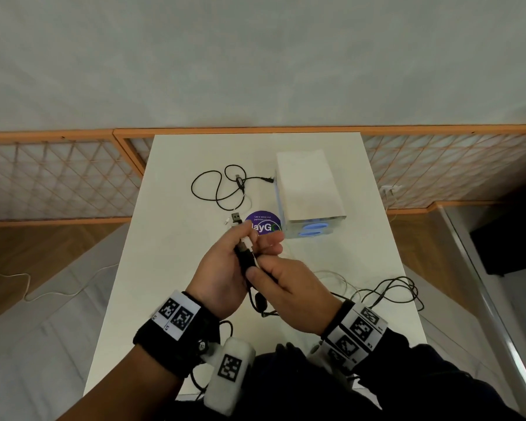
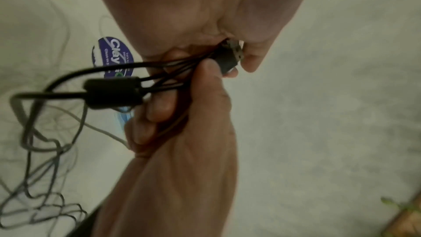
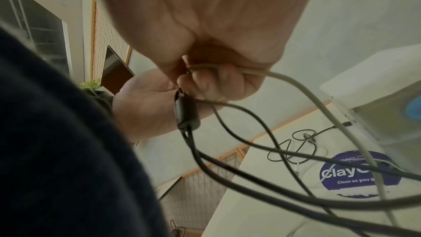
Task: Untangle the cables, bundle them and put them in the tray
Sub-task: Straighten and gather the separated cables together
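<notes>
Now left hand [image 1: 222, 268] grips black plug [image 1: 244, 253] and cables [image 1: 386, 287]; right hand [image 1: 289, 293] pinches white cable [image 3: 296, 86] over table [image 1: 170, 238]

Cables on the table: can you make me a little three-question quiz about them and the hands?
1. True or false: both hands hold cables above the table.
2. Which colour is the cable that the right hand grips in the right wrist view? A) white B) red C) green
3. Fill in: the loose black cable at the far end of the table lies beside the white ____.

Key:
1. True. The left hand grips the black cables and a black plug.
2. A, the white cable.
3. box.
</notes>
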